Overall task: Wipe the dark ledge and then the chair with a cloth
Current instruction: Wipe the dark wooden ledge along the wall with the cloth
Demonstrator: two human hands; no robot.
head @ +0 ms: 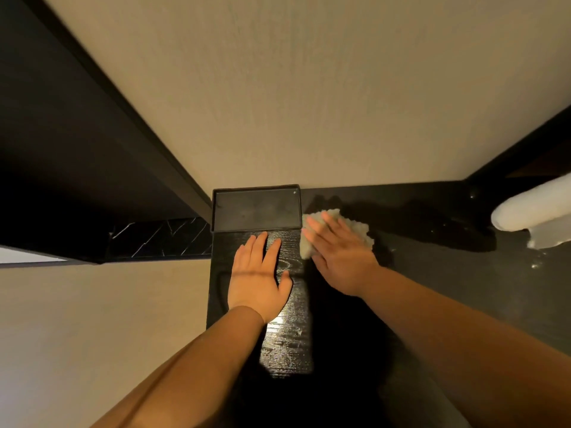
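Cloth [363, 234]: pale, nubbly, bunched flat on the dark ledge [432, 242], just beside the right edge of a shallow black tray [256, 189].
Right hand [343, 257]: fingers straight and spread, pressing down on the cloth rather than curling round it. Nothing is pinched. A flat palm likely gives broad contact for wiping.
Left hand [258, 273]: flat and open on the dark wood-grain board [287, 344], holding nothing. It is probably a brace while the other arm reaches.
Step in hand: ledge wipe, by my reading, working near the tray corner. No chair in view, so that part looks not yet started.
Surface: ledge is dark and glossy, with small bright specks toward the right, either dust or droplets, cannot tell which. The board shows grain and a bright glare patch below the left wrist.
Room: beige textured wall [309, 103] rises behind the ledge. A black beam [77, 134] slants across upper left, with a dark white-veined strip [160, 239] beneath it. A rounded white object [531, 208] sits at the ledge's right end; what it is, unclear.
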